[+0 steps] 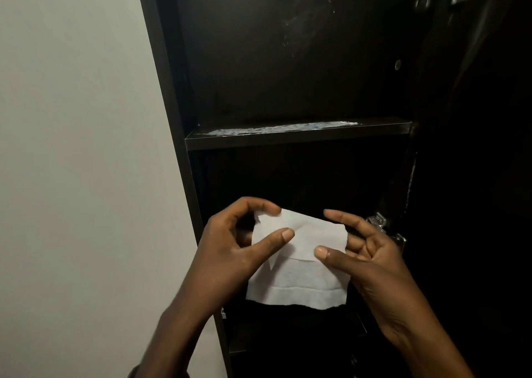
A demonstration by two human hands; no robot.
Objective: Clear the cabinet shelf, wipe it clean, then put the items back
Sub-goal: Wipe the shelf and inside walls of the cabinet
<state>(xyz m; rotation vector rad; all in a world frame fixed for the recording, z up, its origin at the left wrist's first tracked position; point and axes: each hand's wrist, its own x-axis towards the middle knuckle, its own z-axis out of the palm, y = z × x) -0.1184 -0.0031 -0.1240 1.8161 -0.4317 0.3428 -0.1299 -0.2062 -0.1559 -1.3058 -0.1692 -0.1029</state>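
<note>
A white paper wipe (pixel 299 279) hangs folded in front of the dark cabinet, held between both hands. My left hand (pixel 233 248) pinches its upper left part between thumb and curled fingers. My right hand (pixel 365 251) holds the right side, thumb on the front and fingers behind. Above them the dark cabinet shelf (pixel 296 137) stands bare of items, with a whitish dusty streak (pixel 282 128) along its front edge. The back panel (pixel 288 55) of that compartment shows faint pale smears.
A pale wall (pixel 77 147) fills the left. The cabinet's left side panel (pixel 172 118) runs down beside my left hand. The open door (pixel 489 118) with metal hinges (pixel 377 222) stands at the right. The compartment below the shelf is too dark to read.
</note>
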